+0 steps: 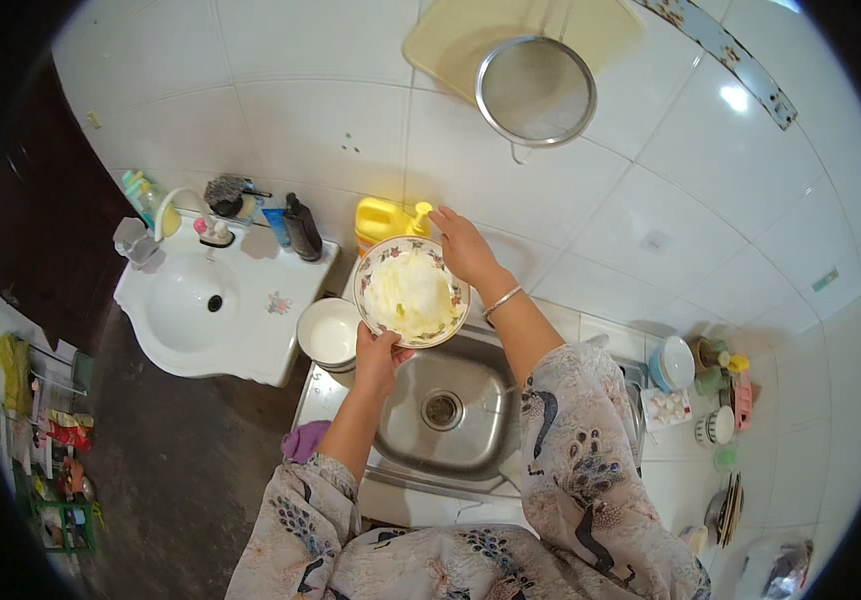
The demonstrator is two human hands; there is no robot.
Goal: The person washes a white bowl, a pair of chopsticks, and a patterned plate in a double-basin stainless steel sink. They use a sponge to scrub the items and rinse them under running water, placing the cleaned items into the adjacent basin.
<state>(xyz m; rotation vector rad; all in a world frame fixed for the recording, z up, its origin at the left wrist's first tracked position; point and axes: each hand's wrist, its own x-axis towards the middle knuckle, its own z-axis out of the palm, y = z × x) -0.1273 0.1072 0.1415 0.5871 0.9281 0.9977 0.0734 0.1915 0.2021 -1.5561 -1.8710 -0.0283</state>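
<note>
My left hand (379, 355) grips the near rim of a patterned bowl (364, 285), with the thumb on the edge and the fingers beneath. Inside lies a white and pale-yellow soft mass (411, 295); what it is I cannot tell. Beyond the bowl a yellow jug-shaped bottle (376, 220) with a yellow pump head (421, 215) stands against the wall. My right hand (466, 250), a bracelet at its wrist, reaches over the bowl's far right side. Its fingers are stretched out at the pump head, touching or very near it.
Below the bowl is a steel sink (496, 425) with a round drain. White bowls (329, 330) stand stacked to its left, near a purple cloth (304, 440). A white washbasin (181, 335) stands further left. A strainer (536, 90) hangs above; crockery (673, 363) sits at the right.
</note>
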